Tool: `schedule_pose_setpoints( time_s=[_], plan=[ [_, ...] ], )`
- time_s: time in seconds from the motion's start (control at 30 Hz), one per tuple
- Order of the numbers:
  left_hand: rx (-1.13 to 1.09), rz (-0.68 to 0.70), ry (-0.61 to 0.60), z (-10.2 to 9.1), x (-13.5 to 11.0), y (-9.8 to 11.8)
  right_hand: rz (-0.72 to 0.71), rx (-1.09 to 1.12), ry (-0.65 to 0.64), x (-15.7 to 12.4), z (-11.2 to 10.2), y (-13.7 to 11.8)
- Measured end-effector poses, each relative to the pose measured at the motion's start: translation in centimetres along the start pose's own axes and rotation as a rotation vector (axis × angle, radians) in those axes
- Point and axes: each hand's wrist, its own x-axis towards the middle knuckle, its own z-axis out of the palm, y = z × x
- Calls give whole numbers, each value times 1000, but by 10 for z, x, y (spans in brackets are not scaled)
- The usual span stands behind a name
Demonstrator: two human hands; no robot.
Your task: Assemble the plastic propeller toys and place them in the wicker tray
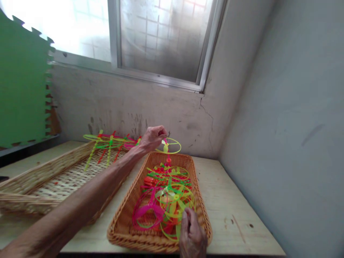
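Nearest, the right hand (192, 233) has its fingers curled at the near right corner of a brown basket (150, 245); whether they grip a ring's edge, I cannot tell. Just beyond their tips, yellow ringed propellers (176, 197) overlap, and a pink propeller (147, 212) lies to their left, presumably heaped at this end to be within easy reach. Farther from those fingers, orange sticks (153, 180) lie crosswise, apparently kept apart from the rings. Past them, above the far end, the left hand (155, 135) pinches the top of a pink stick (168, 156), with a yellow propeller (166, 147) around it just below the fingertips; the high hold likely keeps it upright. Left of those fingers, ringed spinners (110, 143) lean at a pale wicker basket (27, 199), perhaps so their rings don't tangle.
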Motion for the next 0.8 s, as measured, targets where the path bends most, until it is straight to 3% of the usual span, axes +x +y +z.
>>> schedule_pose_setpoints(
  time_s=[0.07, 0.2, 0.3, 0.43, 0.53, 0.73, 0.8],
  plan=[
    [12, 30, -47, 3, 0, -2, -1, -1, -1, 0, -1, 0],
    [18, 46, 37, 10, -1, -4, -6, -9, 0, 0, -1, 0],
    [19, 59, 6, 13, 0, -6, -1, 3, 27, 0, 1, 1],
    [-37, 5, 52, 13, 2, -9, -10, -19, 41, -1, 3, 4],
    [-63, -5, 2, 13, 3, -12, -18, -38, 60, 0, 3, 4],
    [-125, -67, 18, 13, 0, -18, 9, -17, 58, 2, 1, 1],
    [-159, -102, 69, 12, 0, -19, 27, -2, 46, 2, 1, 0]
  ],
)
